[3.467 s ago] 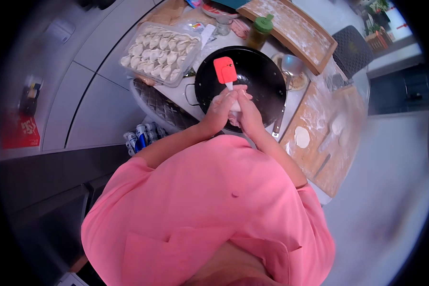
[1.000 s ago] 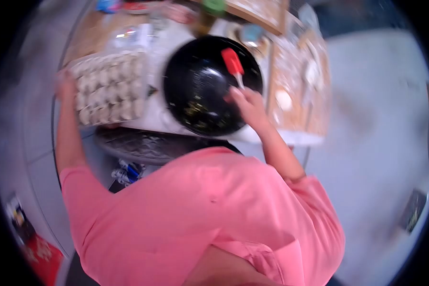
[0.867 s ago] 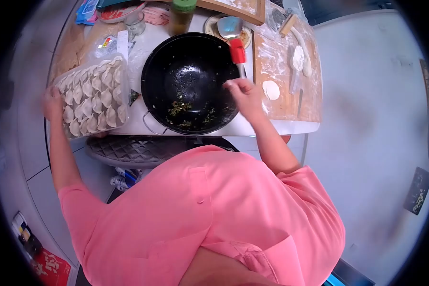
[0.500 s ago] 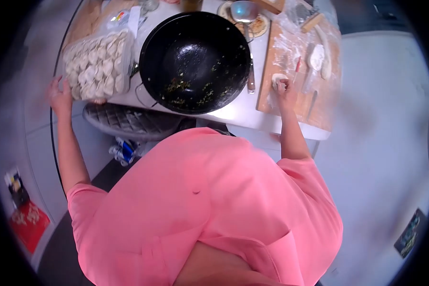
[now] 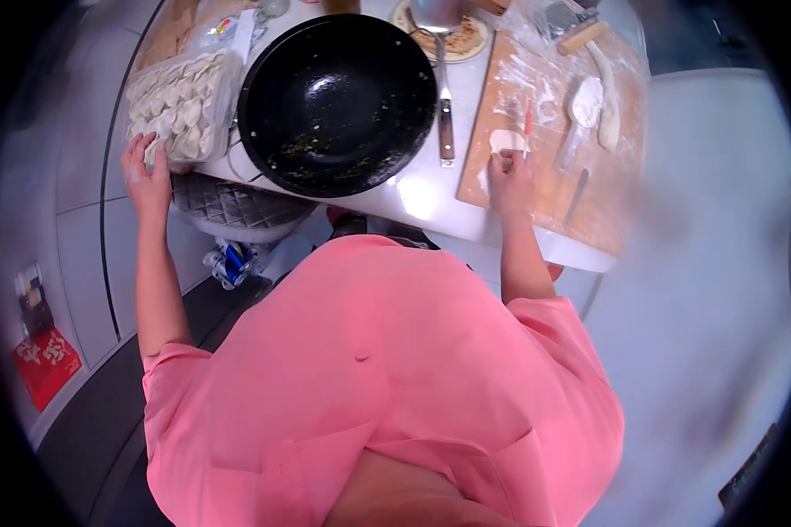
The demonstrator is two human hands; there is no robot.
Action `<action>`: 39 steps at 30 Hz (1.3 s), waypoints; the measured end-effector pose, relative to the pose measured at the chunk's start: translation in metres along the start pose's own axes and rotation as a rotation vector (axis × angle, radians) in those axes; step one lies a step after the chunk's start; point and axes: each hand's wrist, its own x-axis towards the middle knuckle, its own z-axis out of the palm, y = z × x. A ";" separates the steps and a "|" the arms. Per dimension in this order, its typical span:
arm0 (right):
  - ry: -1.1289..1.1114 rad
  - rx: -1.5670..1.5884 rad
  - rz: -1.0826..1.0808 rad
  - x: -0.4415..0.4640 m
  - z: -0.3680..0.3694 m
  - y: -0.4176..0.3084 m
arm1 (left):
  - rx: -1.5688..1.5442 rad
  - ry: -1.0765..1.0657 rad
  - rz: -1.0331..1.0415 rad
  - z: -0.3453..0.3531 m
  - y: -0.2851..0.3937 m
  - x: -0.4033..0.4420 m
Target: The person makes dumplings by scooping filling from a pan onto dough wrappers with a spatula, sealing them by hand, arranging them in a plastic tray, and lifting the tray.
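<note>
My left hand is at the near left corner of the clear plastic box full of dumplings, thumb and fingers around one white dumpling. My right hand is closed on the handle of the red spatula, whose blade is turned edge-on. Its fingertips touch the near edge of a round dough wrapper on the floured wooden board. Between my hands sits a large black pan with green bits inside.
A ladle lies right of the pan, near a plate with a browned flatbread. On the board are a flour scoop, a dough strip, a rolling pin and a thin knife-like tool. A quilted stool stands below the table edge.
My right hand has gone from over the pan to the wrapper with the spatula. My left hand has shifted from the box's left side to its near corner. The view has moved too.
</note>
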 end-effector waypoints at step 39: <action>-0.081 0.115 -0.060 -0.005 -0.031 0.024 | -1.230 -0.946 -0.591 0.080 0.257 -0.131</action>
